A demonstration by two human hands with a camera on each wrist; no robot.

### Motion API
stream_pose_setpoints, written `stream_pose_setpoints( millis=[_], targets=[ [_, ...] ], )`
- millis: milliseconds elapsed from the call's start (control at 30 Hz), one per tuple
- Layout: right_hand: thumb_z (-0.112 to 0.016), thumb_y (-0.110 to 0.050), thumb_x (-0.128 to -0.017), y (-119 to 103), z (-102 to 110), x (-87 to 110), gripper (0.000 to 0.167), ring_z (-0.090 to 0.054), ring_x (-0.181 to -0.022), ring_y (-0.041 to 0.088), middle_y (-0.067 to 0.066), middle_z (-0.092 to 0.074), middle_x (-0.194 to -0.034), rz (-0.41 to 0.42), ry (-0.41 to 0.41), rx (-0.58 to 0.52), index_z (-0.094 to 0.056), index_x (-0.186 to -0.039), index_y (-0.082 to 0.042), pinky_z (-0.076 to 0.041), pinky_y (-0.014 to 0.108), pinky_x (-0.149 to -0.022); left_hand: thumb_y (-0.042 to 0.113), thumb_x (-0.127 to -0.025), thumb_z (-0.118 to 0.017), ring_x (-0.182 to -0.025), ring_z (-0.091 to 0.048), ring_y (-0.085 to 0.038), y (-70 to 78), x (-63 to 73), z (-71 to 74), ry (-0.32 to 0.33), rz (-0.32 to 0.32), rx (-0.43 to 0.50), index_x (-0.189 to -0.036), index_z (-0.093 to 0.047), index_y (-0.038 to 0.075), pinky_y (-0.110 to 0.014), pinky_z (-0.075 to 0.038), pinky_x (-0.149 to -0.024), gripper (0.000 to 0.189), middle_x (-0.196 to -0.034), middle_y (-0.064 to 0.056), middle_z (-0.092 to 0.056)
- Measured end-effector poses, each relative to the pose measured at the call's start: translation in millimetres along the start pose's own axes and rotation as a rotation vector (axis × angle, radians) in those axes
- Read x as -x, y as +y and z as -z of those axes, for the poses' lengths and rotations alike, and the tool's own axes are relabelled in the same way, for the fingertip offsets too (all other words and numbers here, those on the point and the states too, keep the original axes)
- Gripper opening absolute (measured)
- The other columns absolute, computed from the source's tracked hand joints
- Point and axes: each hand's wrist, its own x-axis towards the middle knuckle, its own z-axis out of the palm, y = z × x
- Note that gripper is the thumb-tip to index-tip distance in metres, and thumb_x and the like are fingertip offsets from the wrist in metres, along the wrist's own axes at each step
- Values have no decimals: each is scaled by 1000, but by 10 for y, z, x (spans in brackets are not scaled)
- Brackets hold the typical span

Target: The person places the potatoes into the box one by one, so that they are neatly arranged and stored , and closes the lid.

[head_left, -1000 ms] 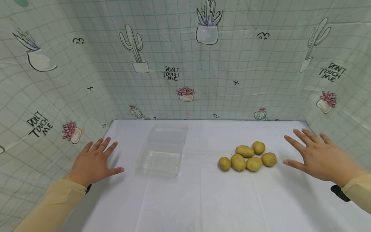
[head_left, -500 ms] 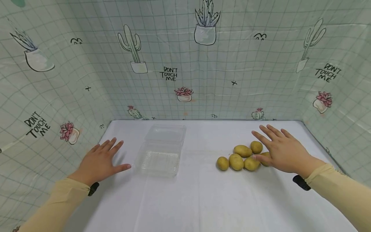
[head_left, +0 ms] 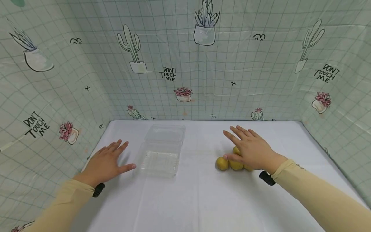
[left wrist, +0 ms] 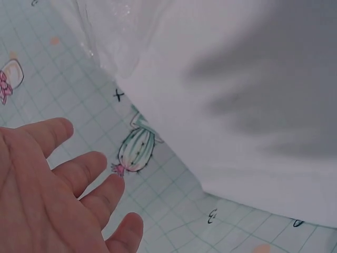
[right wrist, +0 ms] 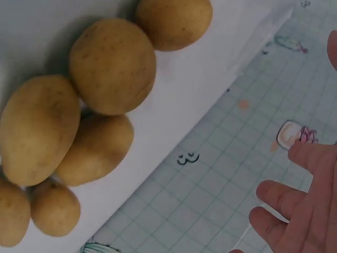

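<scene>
1. Right hand (head_left: 248,151): palm down, held above the potatoes (right wrist: 105,139), hiding part of the group in the head view. Fingers straight-ish and spread, nothing pinched. Thumb tip overlaps the leftmost potatoes from the head camera; the right wrist view shows the fingers apart from them.
2. Potatoes: six in the right wrist view, yellow-brown, round to oval, different sizes. Bunched on the table (head_left: 179,206), right of centre, neighbours touching or nearly so. Head view only gets the ones sticking out past the hand.
3. Left hand (head_left: 102,166): palm down, left of the container (head_left: 159,163). Fingers extended, spread, thumb out to the side pointing at it. Nothing held. Thumb tip just beside the container's near-left edge; contact can't be told from the head view.
4. Container: clear plastic, on the table left of centre, well apart from the potatoes. Lid (head_left: 165,132) folded open toward the far table edge, base on the near side.
5. Surroundings: white table, pale green grid cloth (head_left: 174,42) around the back and sides, printed with potted plants and "DON'T TOUCH ME". Beige sleeves (head_left: 316,193) on both arms, a black piece (head_left: 267,178) under each wrist.
</scene>
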Motion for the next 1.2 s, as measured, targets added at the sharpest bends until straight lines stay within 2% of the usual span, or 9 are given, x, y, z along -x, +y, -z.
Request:
stream_pose_setpoints(
  millis=[200, 367, 633, 867, 1200],
  targets=[
    [-42, -73, -94, -234, -77, -187, 87, -29, -144, 38, 18, -36, -156, 12, -13, -72, -34, -157, -14, -25, 58, -113, 73, -87, -56, -137, -35, -48, 39, -5, -46, -6, -7, 20, -153, -38, 3, -62, -28, -109, 97, -152, -28, -36],
    [-41, -74, -94, -465, -135, -348, 88, -30, -144, 37, 17, -36, -156, 25, -42, -177, -30, -158, -15, -24, 54, -114, 72, -87, -57, -137, -36, -48, 72, -7, -97, -8, -5, 59, -152, -38, 2, -61, -32, -107, 97, -152, -28, -37],
    [-42, -73, -94, -825, -312, -554, 87, -39, -140, 32, 11, -41, -154, 48, -103, -300, -28, -159, -18, -30, 47, -113, 70, -88, -58, -138, -36, -46, 115, -1, -181, -26, -9, 132, -154, -36, 3, -62, -35, -104, 97, -153, -27, -37],
    [-42, -73, -94, -1069, -473, -666, 86, -39, -140, 28, 6, -39, -156, 14, -187, -376, -24, -160, -22, -32, 44, -112, 72, -87, -57, -136, -38, -46, 122, -16, -244, -62, -3, 174, -156, -32, 5, -61, -37, -103, 99, -152, -27, -37],
    [-46, -73, -92, -1302, -637, -782, 90, -40, -139, 32, 13, -39, -155, -34, -260, -490, -20, -161, -22, -40, 48, -106, 71, -88, -57, -135, -39, -49, 107, -43, -332, -125, 32, 264, -158, -27, 6, -62, -37, -103, 100, -150, -31, -39]
  ],
)
